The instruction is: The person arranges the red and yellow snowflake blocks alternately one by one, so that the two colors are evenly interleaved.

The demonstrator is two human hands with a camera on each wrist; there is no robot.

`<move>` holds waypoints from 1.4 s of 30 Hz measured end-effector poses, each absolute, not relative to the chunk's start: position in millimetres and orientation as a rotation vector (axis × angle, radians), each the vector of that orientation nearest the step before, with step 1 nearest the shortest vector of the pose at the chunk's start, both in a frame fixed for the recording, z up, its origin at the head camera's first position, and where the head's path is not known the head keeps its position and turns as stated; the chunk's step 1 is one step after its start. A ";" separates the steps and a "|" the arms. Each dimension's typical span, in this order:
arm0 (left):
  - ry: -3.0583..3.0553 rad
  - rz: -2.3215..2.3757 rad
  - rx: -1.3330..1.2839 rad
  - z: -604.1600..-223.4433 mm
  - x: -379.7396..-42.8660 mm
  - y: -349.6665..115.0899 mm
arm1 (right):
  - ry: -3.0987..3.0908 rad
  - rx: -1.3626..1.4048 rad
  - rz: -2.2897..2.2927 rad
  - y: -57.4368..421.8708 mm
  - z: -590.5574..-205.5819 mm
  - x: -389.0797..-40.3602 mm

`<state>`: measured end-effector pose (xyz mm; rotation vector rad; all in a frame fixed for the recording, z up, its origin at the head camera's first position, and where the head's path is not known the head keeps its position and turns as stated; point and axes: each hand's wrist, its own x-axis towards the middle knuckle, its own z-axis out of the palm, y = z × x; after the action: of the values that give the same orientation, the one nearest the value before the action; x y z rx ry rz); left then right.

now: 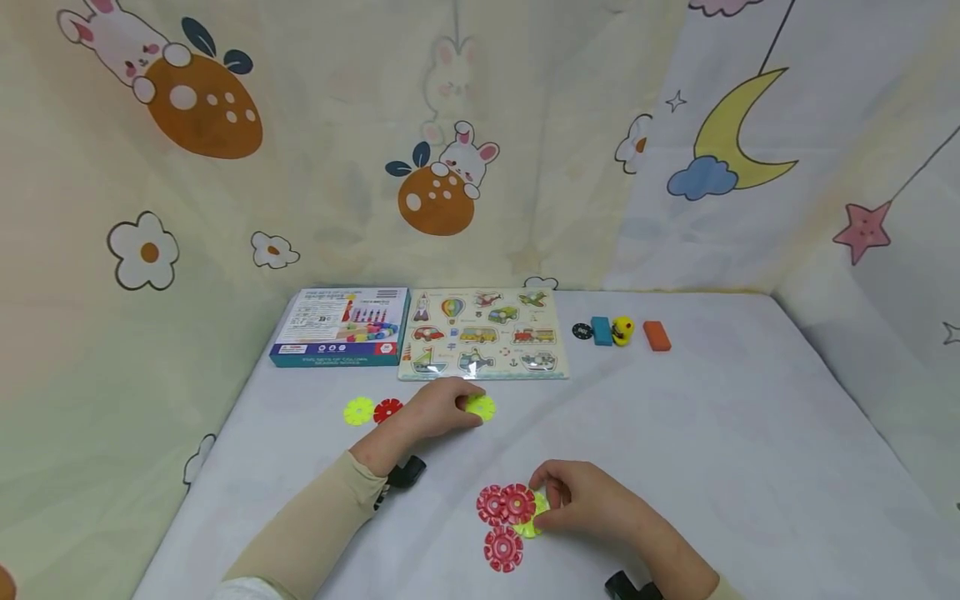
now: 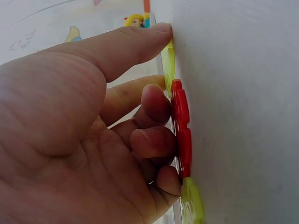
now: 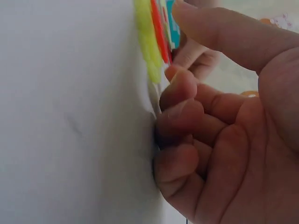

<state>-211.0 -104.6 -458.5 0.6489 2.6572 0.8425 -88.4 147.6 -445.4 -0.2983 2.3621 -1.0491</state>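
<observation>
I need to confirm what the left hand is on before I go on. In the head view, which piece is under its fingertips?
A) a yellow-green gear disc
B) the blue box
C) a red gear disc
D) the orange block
A: in the head view the left hand rests its fingertips on a yellow-green gear disc lying on the white table, just in front of the puzzle board.
</observation>
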 end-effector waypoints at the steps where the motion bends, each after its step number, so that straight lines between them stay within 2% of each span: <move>1: 2.662 0.838 0.652 -458.5 -211.2 -104.9 | 2.382 -0.300 -1.036 146.1 -446.3 -85.4; 11: 2.664 0.845 0.656 -458.8 -211.2 -105.6 | 2.609 -0.439 -0.871 121.3 -451.8 -78.2; 25: 2.663 0.855 0.661 -459.9 -211.9 -105.2 | 2.446 -0.289 -1.098 131.7 -446.9 -86.5; 35: 2.656 0.844 0.638 -462.7 -213.6 -106.1 | 2.285 -0.265 -1.363 145.8 -410.0 -129.5; 42: 2.651 0.853 0.631 -464.4 -213.8 -105.7 | 2.464 -0.098 -1.319 140.3 -418.2 -169.6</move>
<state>-213.8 -105.7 -464.4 0.6313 2.6514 0.8528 -169.6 140.3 -418.2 -0.0978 2.4642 -1.3195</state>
